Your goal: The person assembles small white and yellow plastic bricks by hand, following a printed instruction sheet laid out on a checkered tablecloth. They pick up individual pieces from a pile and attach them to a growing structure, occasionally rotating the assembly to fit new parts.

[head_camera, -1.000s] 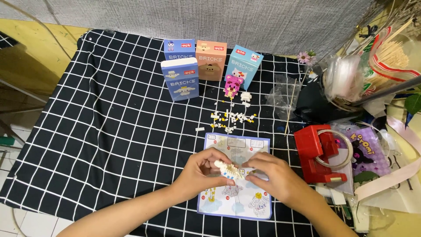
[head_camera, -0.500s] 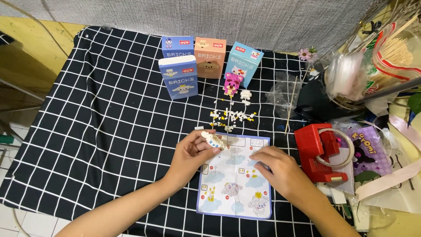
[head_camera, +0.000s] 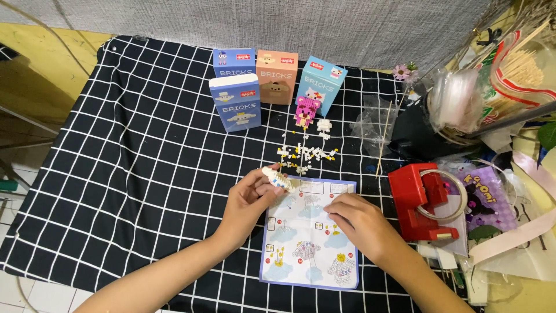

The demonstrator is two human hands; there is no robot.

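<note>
The left hand (head_camera: 248, 202) has its grip closed around a small white brick figure (head_camera: 278, 178), pinched between the thumb and the fingertips and held up just above the top left corner of the instruction sheet (head_camera: 310, 235). The right hand (head_camera: 360, 221) lies flat on that sheet with its fingers curled down and pressing the paper; its grip holds nothing that can be seen. The sheet is pale blue with little pictures on it, and it lies near the front edge of the counter, on a black cloth with white squares (head_camera: 133, 168). Just behind the sheet, toward the middle of the counter, sits a small pile of loose white and yellow bricks (head_camera: 304, 153). A little pink brick figure (head_camera: 305, 112) stands behind the pile. At the back edge stand four small boxes (head_camera: 255, 87), two blue, one peach and one light blue. A red tool (head_camera: 420, 203) sits near the right edge, just beside the sheet.
</note>
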